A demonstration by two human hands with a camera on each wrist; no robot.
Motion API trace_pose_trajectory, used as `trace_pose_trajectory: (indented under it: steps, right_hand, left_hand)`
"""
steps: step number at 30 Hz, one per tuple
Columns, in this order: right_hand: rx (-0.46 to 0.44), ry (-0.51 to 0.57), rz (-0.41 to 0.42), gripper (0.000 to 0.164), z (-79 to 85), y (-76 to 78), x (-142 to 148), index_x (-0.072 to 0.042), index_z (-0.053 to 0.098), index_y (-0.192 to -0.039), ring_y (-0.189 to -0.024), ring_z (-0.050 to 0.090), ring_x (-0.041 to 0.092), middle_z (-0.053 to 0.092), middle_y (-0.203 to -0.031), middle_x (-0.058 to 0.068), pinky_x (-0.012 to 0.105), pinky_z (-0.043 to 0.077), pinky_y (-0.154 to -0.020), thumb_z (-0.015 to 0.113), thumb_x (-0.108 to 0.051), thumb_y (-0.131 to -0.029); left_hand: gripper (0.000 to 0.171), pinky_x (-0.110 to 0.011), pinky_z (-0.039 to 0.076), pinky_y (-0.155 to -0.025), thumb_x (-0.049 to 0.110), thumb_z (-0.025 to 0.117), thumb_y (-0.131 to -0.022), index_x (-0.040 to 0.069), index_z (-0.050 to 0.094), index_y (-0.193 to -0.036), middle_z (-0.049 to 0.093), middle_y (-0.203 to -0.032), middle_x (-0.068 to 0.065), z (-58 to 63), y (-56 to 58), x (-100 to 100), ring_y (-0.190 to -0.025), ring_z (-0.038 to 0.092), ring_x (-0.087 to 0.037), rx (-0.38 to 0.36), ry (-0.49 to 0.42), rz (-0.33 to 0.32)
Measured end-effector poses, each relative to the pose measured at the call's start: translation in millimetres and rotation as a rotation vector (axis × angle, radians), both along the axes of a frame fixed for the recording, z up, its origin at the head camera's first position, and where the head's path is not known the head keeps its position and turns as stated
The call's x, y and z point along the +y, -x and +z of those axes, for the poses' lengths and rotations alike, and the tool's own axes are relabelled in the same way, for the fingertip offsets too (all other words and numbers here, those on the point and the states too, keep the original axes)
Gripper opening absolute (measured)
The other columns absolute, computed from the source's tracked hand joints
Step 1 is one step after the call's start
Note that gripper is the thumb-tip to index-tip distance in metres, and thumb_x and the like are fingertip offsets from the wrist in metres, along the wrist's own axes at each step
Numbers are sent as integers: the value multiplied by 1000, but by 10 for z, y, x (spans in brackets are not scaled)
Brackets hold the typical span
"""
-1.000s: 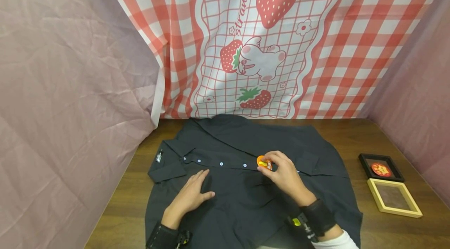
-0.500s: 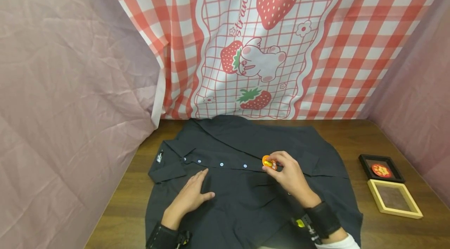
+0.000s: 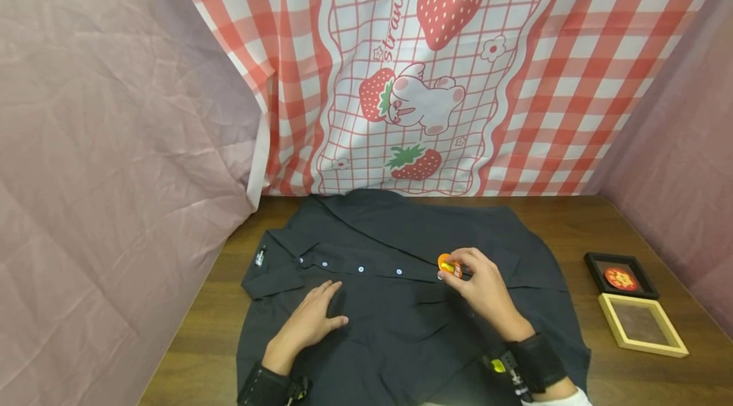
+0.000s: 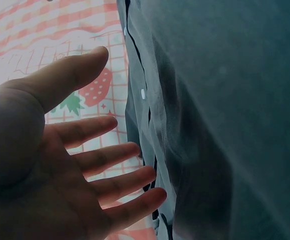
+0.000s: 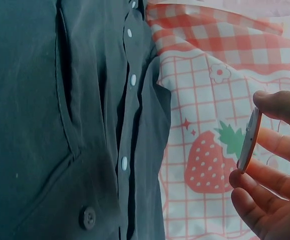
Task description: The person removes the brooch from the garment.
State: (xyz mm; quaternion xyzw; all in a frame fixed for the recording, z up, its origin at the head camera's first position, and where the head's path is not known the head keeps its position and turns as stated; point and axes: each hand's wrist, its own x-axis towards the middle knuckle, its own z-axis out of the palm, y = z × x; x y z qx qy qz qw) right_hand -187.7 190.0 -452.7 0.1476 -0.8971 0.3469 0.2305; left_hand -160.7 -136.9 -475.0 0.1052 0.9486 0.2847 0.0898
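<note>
Spread over the table lies a dark, short-sleeved button shirt (image 3: 378, 317), its collar to the left and its row of pale buttons running across. My right hand (image 3: 485, 288) pinches a round orange pin badge (image 3: 444, 261) between thumb and fingers, close over the button row. Seen edge-on in the right wrist view, the badge (image 5: 250, 142) shows its pale metal back facing the shirt. My left hand (image 3: 309, 320) is over the shirt front below the buttons, fingers straight and thumb apart, holding nothing; its palm shows in the left wrist view.
At the right of the wooden table (image 3: 618, 374) are a black frame (image 3: 595, 269) with a red round badge (image 3: 621, 277) in it and a light wooden frame (image 3: 676, 341). A checked strawberry cloth (image 3: 412, 30) hangs behind; pink cloth (image 3: 114, 170) covers the sides.
My right hand has moved a little to the right along the button row, carrying the pin badge with it. The left hand has stayed nearly in place.
</note>
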Motion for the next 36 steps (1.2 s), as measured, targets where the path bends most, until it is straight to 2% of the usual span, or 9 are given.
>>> trace_pose_trajectory:
  steps: [6, 13, 17, 20, 28, 36]
  right_hand:
    - [6, -9, -12, 31, 8, -4, 88, -4, 73, -96, -86, 64, 20, 67, -100, 7, 42, 58, -72, 87, -14, -70]
    - [4, -28, -43, 30, 11, -12, 178, -5, 72, -95, -86, 65, 20, 68, -98, 7, 40, 58, -73, 86, -14, -71]
    - [-1, -30, -67, 29, 9, -13, 223, -5, 72, -94, -85, 64, 20, 68, -98, 8, 36, 56, -72, 86, -14, -71]
    - [0, -38, -76, 29, 10, -16, 253, -5, 72, -94, -85, 64, 22, 68, -99, 9, 38, 56, -72, 86, -13, -71]
    - [-21, -46, -106, 28, 35, -36, 354, -4, 72, -95, -85, 63, 25, 68, -100, 12, 36, 53, -72, 85, -13, -72]
    - [-58, -61, -155, 29, 47, -57, 462, -1, 72, -96, -87, 63, 28, 68, -101, 15, 41, 52, -74, 85, -14, -73]
  left_hand:
    - [63, -60, 33, -111, 24, 74, -86, 7, 49, -142, 43, -149, -23, -8, -3, -16, -138, 38, -44, 37, -19, -40]
    - [68, -63, 32, -110, 27, 75, -85, 8, 47, -143, 40, -151, -24, -16, -5, -21, -140, 34, -46, 1, -6, -26]
    - [62, -67, 29, -109, 28, 73, -87, 12, 50, -142, 38, -152, -22, -4, -2, -22, -141, 30, -48, -17, -6, -30]
    - [57, -69, 28, -108, 29, 70, -88, 16, 53, -141, 38, -153, -21, -5, -5, -24, -142, 28, -49, -18, -3, -35]
    - [59, -69, 28, -108, 30, 72, -87, 15, 53, -141, 37, -153, -23, -11, -14, -25, -142, 29, -49, -24, -5, -25]
    - [56, -68, 30, -108, 30, 71, -88, 15, 54, -140, 37, -153, -24, -26, -8, -37, -141, 30, -49, -18, -7, -21]
